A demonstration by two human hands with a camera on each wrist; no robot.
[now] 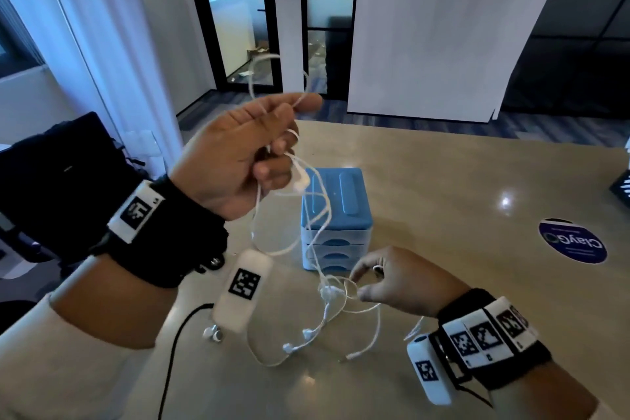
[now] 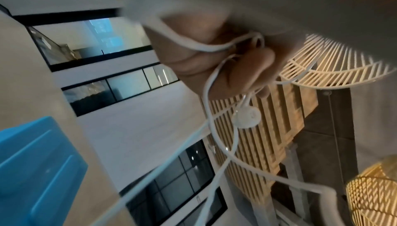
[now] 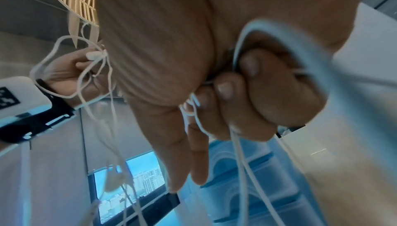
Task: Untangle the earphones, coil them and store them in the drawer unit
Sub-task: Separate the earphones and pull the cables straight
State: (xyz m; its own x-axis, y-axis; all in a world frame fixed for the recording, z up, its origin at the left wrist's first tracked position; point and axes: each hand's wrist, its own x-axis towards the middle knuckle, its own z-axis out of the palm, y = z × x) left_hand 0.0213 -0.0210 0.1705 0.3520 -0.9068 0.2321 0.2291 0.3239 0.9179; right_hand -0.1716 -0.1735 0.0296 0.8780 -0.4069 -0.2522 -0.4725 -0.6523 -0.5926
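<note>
White tangled earphones [image 1: 322,249] hang between my two hands above the table. My left hand [image 1: 245,150] is raised and grips a bunch of the cable, with a loop sticking up past the fingers and a round white piece [image 2: 246,116] dangling just below. Lower and to the right, my right hand [image 1: 385,278] pinches the cable at a knot [image 1: 332,290]. Earbuds [image 1: 296,341] and a plug end [image 1: 354,355] trail onto the table. The small blue drawer unit [image 1: 335,218] stands behind the cable, its drawers closed.
A second pair of earbuds [image 1: 213,332] on a black cable [image 1: 177,344] lies on the beige table [image 1: 460,181] at the front left. A round dark sticker [image 1: 572,240] sits at the right. A dark bag [image 1: 58,160] lies off the table's left side.
</note>
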